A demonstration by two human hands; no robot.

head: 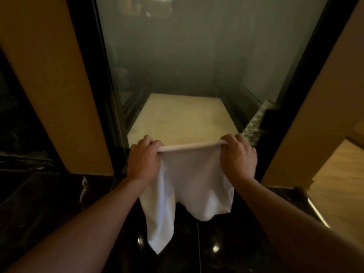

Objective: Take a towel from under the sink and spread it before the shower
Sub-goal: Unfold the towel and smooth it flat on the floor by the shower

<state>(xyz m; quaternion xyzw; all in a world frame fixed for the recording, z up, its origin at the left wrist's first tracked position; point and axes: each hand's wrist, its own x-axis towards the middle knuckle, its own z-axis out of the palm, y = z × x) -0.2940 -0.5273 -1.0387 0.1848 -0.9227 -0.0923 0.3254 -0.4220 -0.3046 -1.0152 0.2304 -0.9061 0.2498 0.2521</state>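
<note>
Towel [189,174] held up by top edge, hanging above dark floor [59,203]. Left hand [142,158] and right hand [239,154] fingers curled round its corners. Facing shower [177,66]

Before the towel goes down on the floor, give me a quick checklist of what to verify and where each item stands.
1. Left hand grips the towel top edge: ok.
2. Right hand grips the same edge: ok.
3. Towel opened flat: not ok, it hangs bunched with uneven lower corners.
4. Positioned before the shower: ok, held just in front of the opening.
5. Dark floor below is free of objects: ok where visible.
6. Floor dry: cannot tell, only glossy reflections show.
</note>
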